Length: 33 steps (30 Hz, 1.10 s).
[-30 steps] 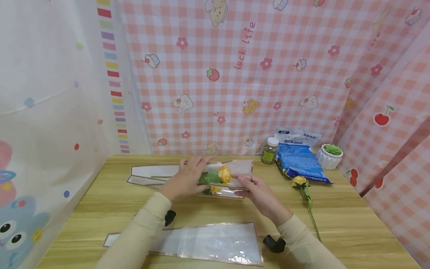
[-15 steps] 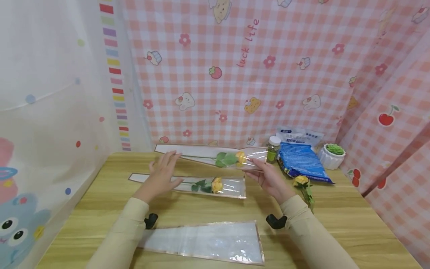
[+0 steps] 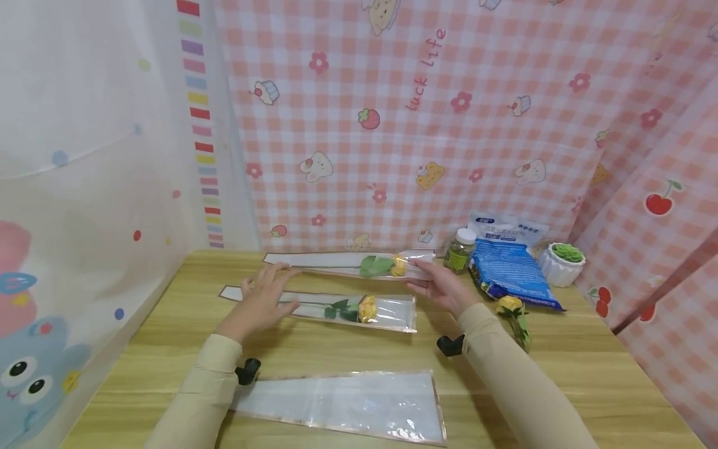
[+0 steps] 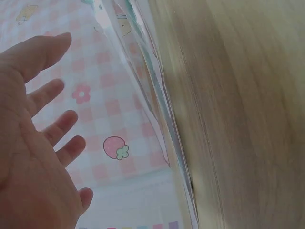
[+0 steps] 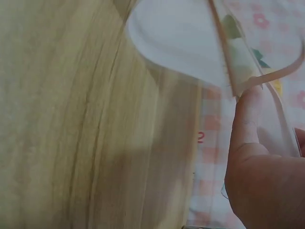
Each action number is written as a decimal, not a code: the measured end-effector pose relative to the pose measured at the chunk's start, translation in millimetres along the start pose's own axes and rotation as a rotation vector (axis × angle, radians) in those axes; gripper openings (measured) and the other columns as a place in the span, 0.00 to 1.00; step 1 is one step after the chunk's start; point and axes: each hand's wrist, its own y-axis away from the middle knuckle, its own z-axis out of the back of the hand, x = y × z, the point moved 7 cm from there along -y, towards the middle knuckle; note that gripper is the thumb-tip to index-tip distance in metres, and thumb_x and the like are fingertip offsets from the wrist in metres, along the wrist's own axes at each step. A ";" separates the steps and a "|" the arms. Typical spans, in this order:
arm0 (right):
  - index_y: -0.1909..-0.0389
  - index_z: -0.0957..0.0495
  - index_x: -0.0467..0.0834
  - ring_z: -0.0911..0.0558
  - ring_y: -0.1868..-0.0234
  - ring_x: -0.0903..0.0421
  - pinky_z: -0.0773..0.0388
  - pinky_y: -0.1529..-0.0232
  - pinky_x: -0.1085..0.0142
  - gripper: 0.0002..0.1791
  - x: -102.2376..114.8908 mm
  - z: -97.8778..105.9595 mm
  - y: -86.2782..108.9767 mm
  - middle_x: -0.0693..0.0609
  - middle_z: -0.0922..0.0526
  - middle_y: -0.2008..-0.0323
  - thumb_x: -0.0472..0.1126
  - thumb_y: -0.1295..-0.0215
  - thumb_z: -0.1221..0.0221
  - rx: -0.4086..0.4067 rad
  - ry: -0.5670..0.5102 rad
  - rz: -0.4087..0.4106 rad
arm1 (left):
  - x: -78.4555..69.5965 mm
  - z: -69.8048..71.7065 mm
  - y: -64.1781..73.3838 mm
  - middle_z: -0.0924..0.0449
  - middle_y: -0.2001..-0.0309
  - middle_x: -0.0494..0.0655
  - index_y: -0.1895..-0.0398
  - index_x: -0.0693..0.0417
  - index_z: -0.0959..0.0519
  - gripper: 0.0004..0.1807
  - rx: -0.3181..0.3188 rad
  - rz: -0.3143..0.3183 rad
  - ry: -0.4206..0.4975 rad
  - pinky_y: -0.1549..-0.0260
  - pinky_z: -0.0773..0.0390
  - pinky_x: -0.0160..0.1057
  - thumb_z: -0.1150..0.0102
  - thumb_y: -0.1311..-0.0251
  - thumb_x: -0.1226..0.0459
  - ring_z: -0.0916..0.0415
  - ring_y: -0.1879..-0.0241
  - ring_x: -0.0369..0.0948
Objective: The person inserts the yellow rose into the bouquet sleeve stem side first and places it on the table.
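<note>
My right hand (image 3: 443, 290) pinches the wide end of a clear, tapered flower sleeve (image 3: 314, 260) at the back of the table. Inside it lies a yellow rose (image 3: 398, 267) with green leaves. In the right wrist view, the thumb of that hand (image 5: 267, 176) presses on the sleeve's edge. My left hand (image 3: 258, 305) is held over the narrow part of a second sleeve (image 3: 397, 312), its fingers spread and holding nothing. A second yellow rose (image 3: 367, 309) lies in this nearer sleeve. The left wrist view shows the loosely bent fingers of the left hand (image 4: 38, 129) apart from the sleeves.
A flat sleeve (image 3: 359, 405) lies along the near side of the wooden table (image 3: 589, 386). At the back right stand a white-capped jar (image 3: 459, 252), a blue bag (image 3: 510, 271) and a potted succulent (image 3: 563, 262). A loose yellow rose (image 3: 509, 305) lies partly behind the right forearm.
Both sleeves with roses were together under the hands. The right hand has carried one toward the back wall and lowered it, while the left hand has let go and moved left.
</note>
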 end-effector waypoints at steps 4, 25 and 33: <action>0.40 0.30 0.39 0.12 0.64 0.49 0.17 0.52 0.61 0.15 -5.3 1.7 -6.4 0.43 0.19 0.55 0.42 0.21 0.49 -0.041 0.082 -0.040 | -4.8 -0.4 -0.6 0.47 0.25 0.57 0.25 0.50 0.35 0.34 0.037 -0.007 0.018 0.40 0.55 0.73 0.37 0.32 0.55 0.53 0.26 0.59; 0.43 0.35 0.28 0.21 0.48 0.38 0.21 0.51 0.48 0.22 25.1 7.2 52.6 0.29 0.25 0.47 0.46 0.19 0.54 -0.061 1.163 0.130 | -70.5 -19.6 12.3 0.21 0.40 0.53 0.29 0.55 0.30 0.29 0.358 -0.042 0.105 0.39 0.32 0.63 0.39 0.30 0.57 0.24 0.41 0.50; 0.66 0.23 0.39 0.25 0.65 0.54 0.26 0.64 0.61 0.10 -3.2 16.7 110.0 0.50 0.22 0.68 0.38 0.38 0.31 0.269 1.315 0.077 | -98.7 -45.5 28.2 0.21 0.61 0.40 0.54 0.49 0.23 0.17 0.515 -0.049 0.067 0.61 0.22 0.43 0.28 0.42 0.56 0.25 0.64 0.38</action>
